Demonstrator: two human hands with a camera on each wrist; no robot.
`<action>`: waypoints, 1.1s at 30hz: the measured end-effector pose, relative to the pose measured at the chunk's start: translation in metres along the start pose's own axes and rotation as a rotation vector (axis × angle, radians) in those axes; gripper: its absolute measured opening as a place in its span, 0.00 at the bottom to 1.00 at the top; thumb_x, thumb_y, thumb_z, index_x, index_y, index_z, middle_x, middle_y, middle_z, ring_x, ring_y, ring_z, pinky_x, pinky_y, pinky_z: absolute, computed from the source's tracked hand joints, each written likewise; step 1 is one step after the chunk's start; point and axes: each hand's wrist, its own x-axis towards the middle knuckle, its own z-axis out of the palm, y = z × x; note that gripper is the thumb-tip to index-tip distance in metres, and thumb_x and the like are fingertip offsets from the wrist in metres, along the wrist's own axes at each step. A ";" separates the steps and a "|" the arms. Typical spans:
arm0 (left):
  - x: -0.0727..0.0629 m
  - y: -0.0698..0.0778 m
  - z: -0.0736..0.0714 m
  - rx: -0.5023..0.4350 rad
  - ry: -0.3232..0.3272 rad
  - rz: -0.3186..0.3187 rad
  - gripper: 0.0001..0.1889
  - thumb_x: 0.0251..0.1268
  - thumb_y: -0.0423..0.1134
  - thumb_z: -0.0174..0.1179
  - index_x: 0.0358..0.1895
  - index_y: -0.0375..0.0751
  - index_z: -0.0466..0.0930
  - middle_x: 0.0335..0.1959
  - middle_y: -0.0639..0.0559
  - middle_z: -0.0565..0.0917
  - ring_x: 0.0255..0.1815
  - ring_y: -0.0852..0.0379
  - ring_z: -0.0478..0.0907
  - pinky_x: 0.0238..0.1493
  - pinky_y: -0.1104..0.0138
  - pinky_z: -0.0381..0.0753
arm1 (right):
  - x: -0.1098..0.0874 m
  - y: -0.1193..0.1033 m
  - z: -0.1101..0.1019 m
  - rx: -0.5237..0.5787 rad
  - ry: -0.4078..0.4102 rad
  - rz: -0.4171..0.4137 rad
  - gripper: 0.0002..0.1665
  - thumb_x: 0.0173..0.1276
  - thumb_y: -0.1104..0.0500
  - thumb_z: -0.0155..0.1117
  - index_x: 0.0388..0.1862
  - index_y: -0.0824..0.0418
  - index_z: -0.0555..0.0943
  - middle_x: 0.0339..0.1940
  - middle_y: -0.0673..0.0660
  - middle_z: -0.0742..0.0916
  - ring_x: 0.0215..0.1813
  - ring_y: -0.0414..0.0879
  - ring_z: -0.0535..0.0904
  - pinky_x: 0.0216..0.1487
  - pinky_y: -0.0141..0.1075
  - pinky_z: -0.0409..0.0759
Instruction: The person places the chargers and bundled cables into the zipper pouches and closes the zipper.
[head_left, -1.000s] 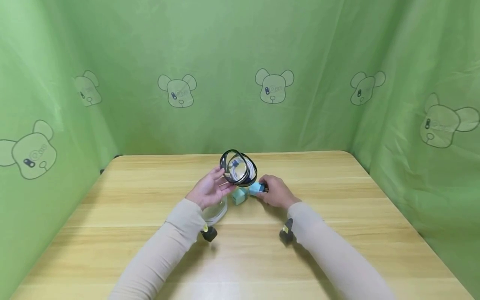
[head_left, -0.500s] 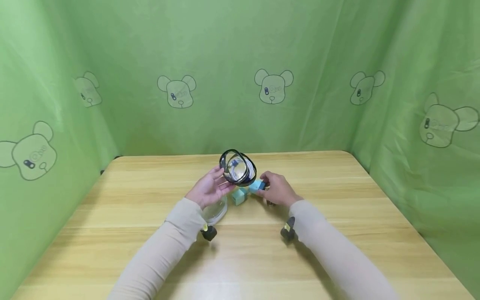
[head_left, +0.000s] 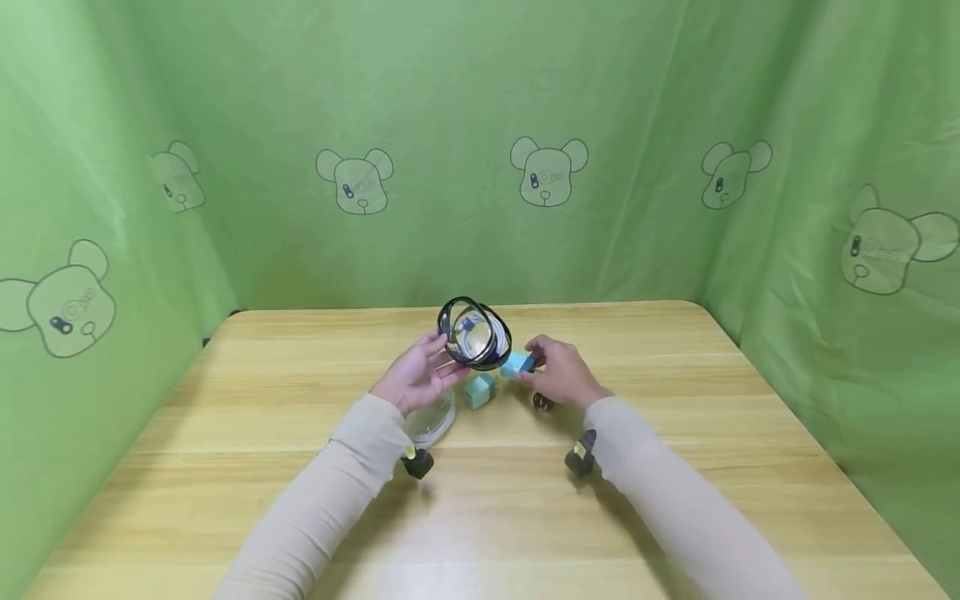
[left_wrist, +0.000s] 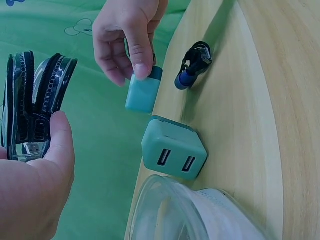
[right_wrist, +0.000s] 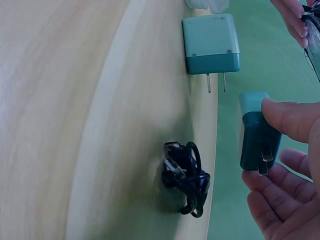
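Observation:
In the head view my left hand point(head_left: 417, 380) holds a clear round zip pouch point(left_wrist: 46, 90) by its side, up off the table. Its two black-zippered halves stand apart, and a coiled white cable point(head_left: 495, 337) with a USB plug lies inside. My right hand point(head_left: 564, 373) pinches a small light-blue charger point(right_wrist: 260, 132) between thumb and fingers, its two metal prongs facing back toward the palm. A larger mint-green charger point(left_wrist: 175, 150) with two USB ports sits on the table between the hands. Below the right hand lies a bundled black cable point(right_wrist: 186, 180).
A clear round container point(left_wrist: 167, 210) with a whitish rim stands beside the left wrist, partly hidden by it in the head view. The wooden table point(head_left: 480, 517) is enclosed by green curtains point(head_left: 450, 83) behind and at both sides.
My right hand has lifted slightly up and right with the light-blue charger, uncovering the black cable bundle beneath it. The left hand and pouch have hardly moved.

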 end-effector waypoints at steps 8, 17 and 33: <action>0.000 0.001 0.000 -0.001 0.000 0.002 0.26 0.77 0.38 0.44 0.75 0.51 0.53 0.68 0.38 0.65 0.66 0.41 0.66 0.65 0.58 0.72 | 0.001 0.000 -0.005 -0.012 0.009 -0.011 0.34 0.56 0.54 0.76 0.56 0.70 0.74 0.44 0.62 0.84 0.49 0.58 0.80 0.55 0.49 0.79; -0.001 0.000 -0.001 0.000 0.012 0.006 0.24 0.78 0.38 0.44 0.73 0.52 0.56 0.67 0.37 0.66 0.66 0.41 0.66 0.66 0.56 0.71 | 0.000 -0.003 -0.012 -0.017 0.013 0.002 0.34 0.56 0.52 0.76 0.56 0.68 0.74 0.45 0.61 0.83 0.49 0.55 0.80 0.55 0.48 0.79; 0.001 0.001 0.000 0.029 -0.009 0.020 0.25 0.78 0.39 0.42 0.74 0.54 0.53 0.68 0.35 0.64 0.67 0.37 0.64 0.66 0.47 0.68 | 0.002 -0.010 -0.024 -0.011 0.049 -0.020 0.32 0.57 0.53 0.75 0.55 0.68 0.75 0.44 0.61 0.84 0.48 0.56 0.80 0.54 0.48 0.79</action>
